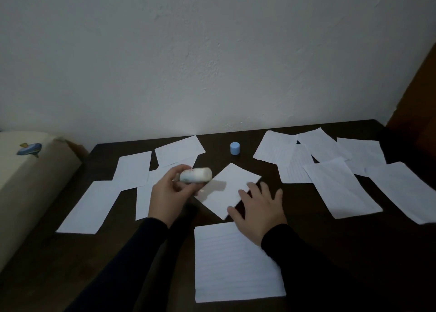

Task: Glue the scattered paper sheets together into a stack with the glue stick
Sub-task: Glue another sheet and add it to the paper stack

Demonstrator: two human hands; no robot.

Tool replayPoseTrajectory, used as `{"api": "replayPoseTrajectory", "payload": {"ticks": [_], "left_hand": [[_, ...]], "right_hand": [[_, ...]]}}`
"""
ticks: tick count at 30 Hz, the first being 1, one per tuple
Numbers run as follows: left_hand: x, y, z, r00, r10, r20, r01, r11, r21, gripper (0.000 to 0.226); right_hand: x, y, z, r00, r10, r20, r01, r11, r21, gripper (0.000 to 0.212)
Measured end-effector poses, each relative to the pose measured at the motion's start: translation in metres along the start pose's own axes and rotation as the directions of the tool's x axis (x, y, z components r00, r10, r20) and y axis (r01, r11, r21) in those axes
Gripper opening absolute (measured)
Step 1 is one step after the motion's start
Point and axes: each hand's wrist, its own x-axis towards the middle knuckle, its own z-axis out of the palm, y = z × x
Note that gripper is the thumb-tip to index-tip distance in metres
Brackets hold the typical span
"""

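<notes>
Head view: my left hand grips the white, uncapped glue stick, blurred, its tip over the angled white paper sheet at the centre of the dark wooden table. My right hand, fingers spread flat, pins that sheet's near corner, hiding it. Its pale blue cap stands behind. Loose white sheets lie scattered either side.

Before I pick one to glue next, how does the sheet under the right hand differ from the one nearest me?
The centre sheet lies turned like a diamond, pinned by the right hand, and looks smaller and blank. The near sheet lies roughly square to the table edge, shows faint ruled lines, and only the wrist crosses its corner. Both are white and flat.
</notes>
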Motion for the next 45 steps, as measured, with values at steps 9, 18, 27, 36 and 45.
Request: {"api": "replayPoseTrajectory", "payload": {"ticks": [9, 18, 27, 36, 45], "left_hand": [[0.005, -0.015, 0.007, 0.981, -0.156, -0.117, 0.172, 0.974, 0.144, 0.049], [0.005, -0.015, 0.000, 0.971, -0.197, -0.135, 0.214, 0.969, 0.124, 0.050], [-0.001, -0.014, 0.010, 0.984, -0.163, -0.066, 0.171, 0.978, 0.124, 0.049], [-0.002, -0.014, 0.019, 0.986, -0.048, -0.159, 0.065, 0.993, 0.102, 0.067], [-0.030, 0.011, 0.033, 0.912, 0.379, 0.157, -0.409, 0.872, 0.270, 0.019]], "right_hand": [[0.007, 0.013, 0.014, 0.994, -0.083, 0.074, 0.076, 0.993, 0.091, 0.061], [0.007, 0.003, 0.026, 0.934, -0.343, 0.102, 0.335, 0.938, 0.090, 0.059], [-0.017, 0.002, 0.010, 0.976, -0.001, 0.217, 0.000, 1.000, 0.003, 0.071], [-0.019, 0.006, 0.003, 1.000, 0.013, -0.021, -0.009, 0.985, 0.174, 0.055], [-0.005, 0.078, -0.028, 0.920, 0.359, -0.154, -0.294, 0.896, 0.332, 0.041]]}}
